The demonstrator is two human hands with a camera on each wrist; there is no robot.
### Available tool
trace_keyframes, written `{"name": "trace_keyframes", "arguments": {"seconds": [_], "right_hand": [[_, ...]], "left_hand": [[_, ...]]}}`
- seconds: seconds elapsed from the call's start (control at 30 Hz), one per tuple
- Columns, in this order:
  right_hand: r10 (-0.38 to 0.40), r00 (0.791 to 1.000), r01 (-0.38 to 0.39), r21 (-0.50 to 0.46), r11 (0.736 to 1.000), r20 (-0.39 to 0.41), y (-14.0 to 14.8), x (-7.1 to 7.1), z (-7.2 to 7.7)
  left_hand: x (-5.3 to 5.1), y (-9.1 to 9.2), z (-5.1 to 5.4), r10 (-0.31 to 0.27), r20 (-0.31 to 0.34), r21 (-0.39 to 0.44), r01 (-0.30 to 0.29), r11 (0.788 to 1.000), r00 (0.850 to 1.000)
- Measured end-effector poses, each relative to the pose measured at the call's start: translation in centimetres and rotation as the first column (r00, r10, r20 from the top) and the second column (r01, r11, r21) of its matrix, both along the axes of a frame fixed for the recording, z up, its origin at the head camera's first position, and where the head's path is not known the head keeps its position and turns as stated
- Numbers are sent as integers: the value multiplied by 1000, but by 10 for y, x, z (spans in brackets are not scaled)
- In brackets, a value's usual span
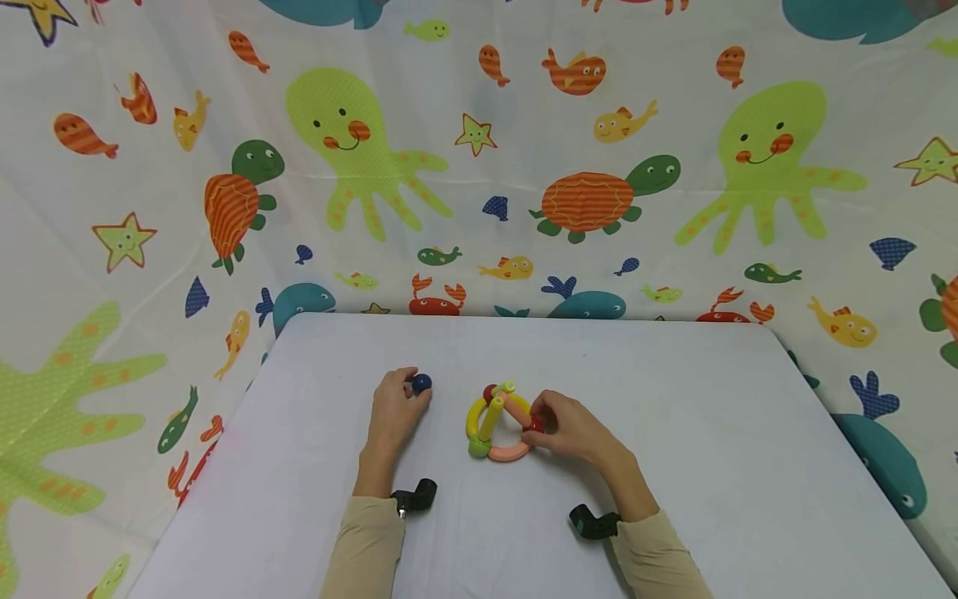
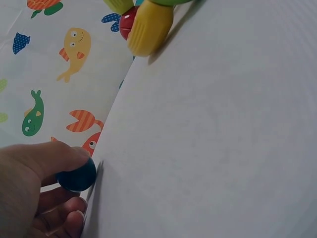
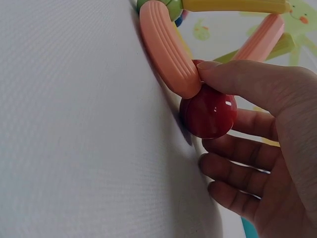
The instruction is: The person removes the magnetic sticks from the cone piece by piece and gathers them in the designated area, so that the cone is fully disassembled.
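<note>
My left hand [image 1: 392, 412] pinches a dark blue ball [image 1: 422, 383] between thumb and fingers, just left of a toy frame built of sticks and balls. A green ball [image 1: 479, 448] joins a curved yellow stick [image 1: 473, 418], a raised straight yellow-green stick [image 1: 491, 418] and a curved pink stick [image 1: 509, 454]. My right hand [image 1: 576, 426] holds the red ball [image 3: 209, 112] at the frame's right corner, its thumb lying by the end of the curved pink stick [image 3: 168, 49]. Another red ball [image 1: 490, 393] sits at the back corner. My fingers partly hide the right corner.
The frame stands on a white-covered table [image 1: 299, 516]. Behind it hangs a cloth [image 1: 419, 166] printed with sea animals. A black wrist camera [image 1: 416, 497] sits on my left wrist, another black camera [image 1: 594, 523] on my right.
</note>
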State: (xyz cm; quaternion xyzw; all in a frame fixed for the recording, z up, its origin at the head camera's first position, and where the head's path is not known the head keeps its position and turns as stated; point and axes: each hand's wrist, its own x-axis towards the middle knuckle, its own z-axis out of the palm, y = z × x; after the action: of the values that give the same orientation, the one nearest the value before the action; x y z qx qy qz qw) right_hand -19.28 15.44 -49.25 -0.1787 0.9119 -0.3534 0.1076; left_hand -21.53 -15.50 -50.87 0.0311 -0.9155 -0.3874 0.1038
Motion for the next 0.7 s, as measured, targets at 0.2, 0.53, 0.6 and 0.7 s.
{"name": "trace_keyframes", "arguments": {"seconds": [0.2, 0.53, 0.6, 0.7], "right_hand": [[1, 1000, -1, 8, 1000, -3, -1, 0, 1], [17, 1000, -17, -10, 1000, -11, 1, -1, 0], [15, 1000, -15, -9, 1000, -17, 1, 0, 1], [15, 1000, -15, -9, 1000, -23, 1, 0, 1]], "left_hand": [[0, 0, 0, 0, 15, -1, 0, 1000, 1000], [2, 0, 4, -7, 40, -2, 7, 1000, 999], [2, -1, 6, -11, 43, -2, 11, 1000, 999], [3, -1, 7, -12, 51, -4, 13, 1000, 999]]}}
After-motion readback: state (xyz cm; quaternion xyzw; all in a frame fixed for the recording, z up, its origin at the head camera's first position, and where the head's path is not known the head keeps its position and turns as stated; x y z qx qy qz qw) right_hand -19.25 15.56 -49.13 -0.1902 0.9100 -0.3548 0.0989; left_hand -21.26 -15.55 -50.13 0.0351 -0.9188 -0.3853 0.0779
